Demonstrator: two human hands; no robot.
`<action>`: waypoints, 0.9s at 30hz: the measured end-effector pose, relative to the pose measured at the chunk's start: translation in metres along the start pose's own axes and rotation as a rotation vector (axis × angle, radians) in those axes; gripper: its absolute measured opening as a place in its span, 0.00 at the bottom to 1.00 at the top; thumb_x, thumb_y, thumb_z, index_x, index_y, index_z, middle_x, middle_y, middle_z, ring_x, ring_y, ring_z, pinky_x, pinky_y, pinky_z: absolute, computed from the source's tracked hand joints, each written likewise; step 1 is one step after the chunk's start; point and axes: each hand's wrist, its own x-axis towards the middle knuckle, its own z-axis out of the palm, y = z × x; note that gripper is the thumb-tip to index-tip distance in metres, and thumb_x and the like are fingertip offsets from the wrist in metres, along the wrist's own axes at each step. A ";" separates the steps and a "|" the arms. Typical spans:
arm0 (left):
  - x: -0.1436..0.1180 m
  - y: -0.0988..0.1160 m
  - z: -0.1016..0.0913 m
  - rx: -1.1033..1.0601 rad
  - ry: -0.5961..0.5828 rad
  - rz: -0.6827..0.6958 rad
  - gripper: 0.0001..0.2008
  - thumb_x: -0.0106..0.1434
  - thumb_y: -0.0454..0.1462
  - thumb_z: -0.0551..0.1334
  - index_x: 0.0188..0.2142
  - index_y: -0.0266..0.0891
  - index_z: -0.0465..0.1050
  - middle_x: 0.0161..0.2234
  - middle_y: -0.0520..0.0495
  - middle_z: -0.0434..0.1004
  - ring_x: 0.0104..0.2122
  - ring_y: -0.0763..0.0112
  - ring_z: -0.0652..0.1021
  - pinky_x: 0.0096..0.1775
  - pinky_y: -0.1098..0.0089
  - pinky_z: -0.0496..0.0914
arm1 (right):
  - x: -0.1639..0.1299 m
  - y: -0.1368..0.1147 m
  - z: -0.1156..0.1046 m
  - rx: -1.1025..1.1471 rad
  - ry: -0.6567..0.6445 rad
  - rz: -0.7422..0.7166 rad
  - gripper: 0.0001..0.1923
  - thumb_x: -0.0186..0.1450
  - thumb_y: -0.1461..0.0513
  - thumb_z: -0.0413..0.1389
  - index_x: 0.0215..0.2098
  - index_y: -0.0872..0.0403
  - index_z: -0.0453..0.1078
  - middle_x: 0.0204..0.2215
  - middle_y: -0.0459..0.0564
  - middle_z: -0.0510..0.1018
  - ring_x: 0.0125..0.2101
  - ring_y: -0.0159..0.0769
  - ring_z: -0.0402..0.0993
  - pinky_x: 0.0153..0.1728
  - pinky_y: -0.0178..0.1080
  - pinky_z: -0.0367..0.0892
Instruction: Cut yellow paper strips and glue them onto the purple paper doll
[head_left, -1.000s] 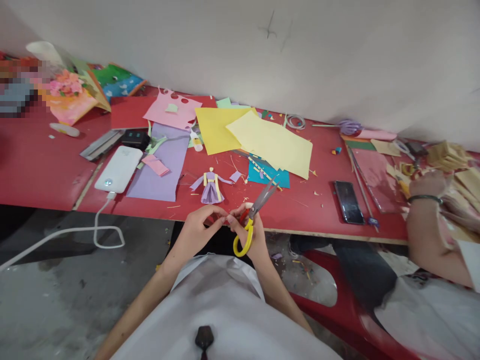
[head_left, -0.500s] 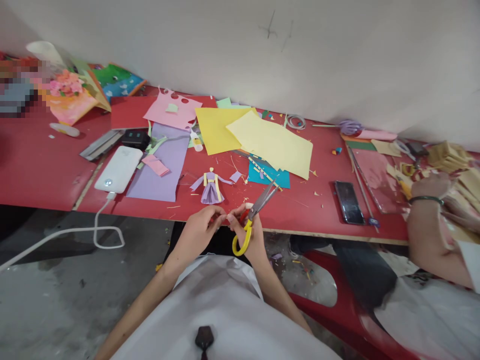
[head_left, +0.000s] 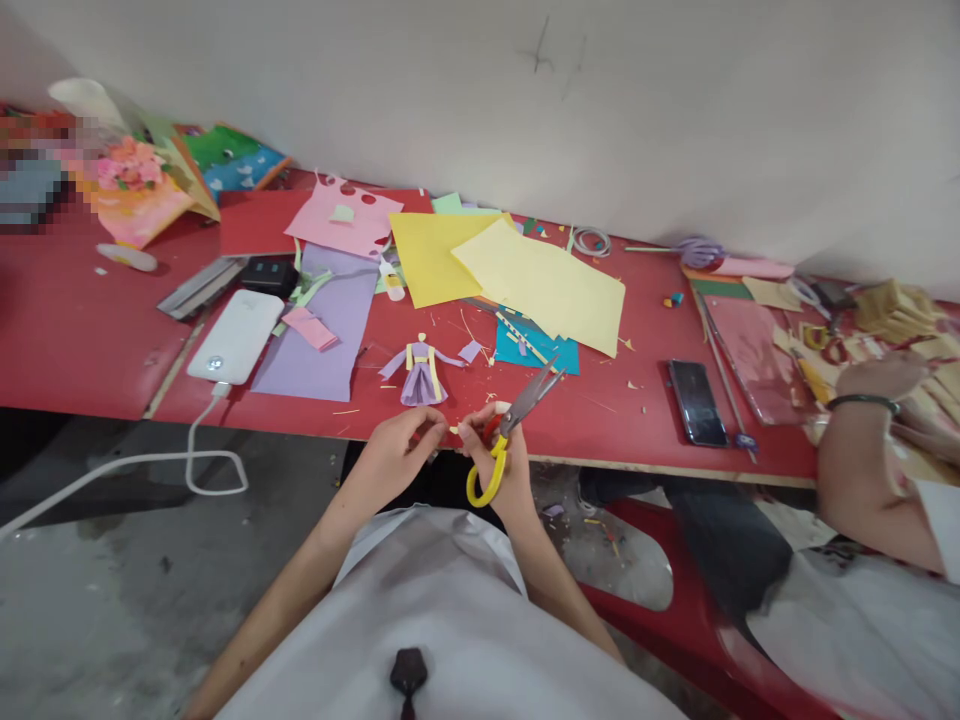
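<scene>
Head view shows your right hand (head_left: 501, 462) gripping the yellow-handled scissors (head_left: 510, 428), blades slightly parted and pointing up-right over the red table (head_left: 90, 340) edge. Your left hand (head_left: 394, 455) pinches a tiny paper scrap (head_left: 453, 430) against the right fingertips. Just beyond lies the purple paper doll (head_left: 421, 372), with a phone (head_left: 695, 402) to the right.

Craft room: paper-strewn red table (head_left: 90, 340)

blurred patch (head_left: 41, 170), co-worker's arm (head_left: 862, 480) cropped
</scene>
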 end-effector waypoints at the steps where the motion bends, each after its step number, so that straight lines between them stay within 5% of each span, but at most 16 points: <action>1: 0.000 0.000 -0.001 -0.006 -0.001 0.007 0.11 0.70 0.43 0.53 0.36 0.40 0.69 0.29 0.52 0.73 0.28 0.72 0.74 0.34 0.71 0.67 | 0.001 0.000 0.000 0.018 -0.008 0.003 0.13 0.62 0.59 0.62 0.37 0.49 0.60 0.29 0.40 0.71 0.25 0.28 0.70 0.28 0.34 0.68; 16: 0.000 0.003 -0.001 -0.169 -0.019 0.066 0.12 0.66 0.45 0.60 0.32 0.38 0.72 0.29 0.51 0.75 0.26 0.74 0.73 0.32 0.74 0.69 | 0.004 -0.011 -0.007 0.075 -0.047 0.052 0.17 0.60 0.57 0.64 0.38 0.49 0.60 0.27 0.39 0.73 0.21 0.26 0.68 0.27 0.34 0.68; 27: 0.000 -0.003 0.002 -0.113 0.007 0.099 0.17 0.70 0.38 0.50 0.23 0.40 0.59 0.21 0.54 0.68 0.24 0.74 0.69 0.31 0.72 0.64 | 0.002 -0.013 -0.006 0.086 -0.091 0.050 0.16 0.59 0.59 0.64 0.36 0.49 0.60 0.25 0.38 0.74 0.20 0.27 0.68 0.24 0.34 0.67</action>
